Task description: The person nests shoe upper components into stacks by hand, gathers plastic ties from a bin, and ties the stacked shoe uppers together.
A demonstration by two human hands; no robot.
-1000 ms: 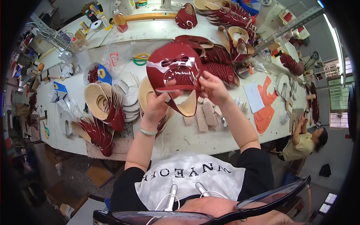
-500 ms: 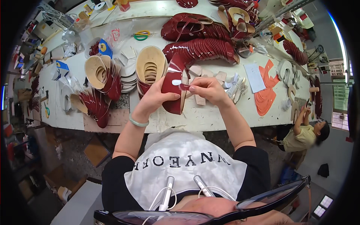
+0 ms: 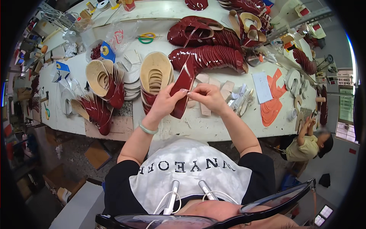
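Note:
My left hand (image 3: 166, 102) grips a glossy dark red shoe upper (image 3: 185, 81), its thumb lying across the face and the other fingers behind. The piece is held tilted above the white table, its far end overlapping a fanned stack of dark red shoe uppers (image 3: 217, 57). At its right edge, the thumb and forefinger of my right hand (image 3: 207, 97) are pinched together by my left thumb tip. Whatever lies between those fingertips is hidden. Just left of my left hand stands a nested stack of uppers with beige linings (image 3: 155, 68).
Further left are more nested red uppers (image 3: 100, 78) and a pile of white pieces (image 3: 131, 72). Scissors with green and yellow handles (image 3: 146, 37) lie behind. To the right are beige blocks (image 3: 227, 89), coral-coloured pieces (image 3: 271, 103) and a seated person (image 3: 307, 145).
The upper has turned in my left hand, so its bright reflection and pale inner edge show less. My right fingers have closed up, and the small red strip seen between them is now hidden.

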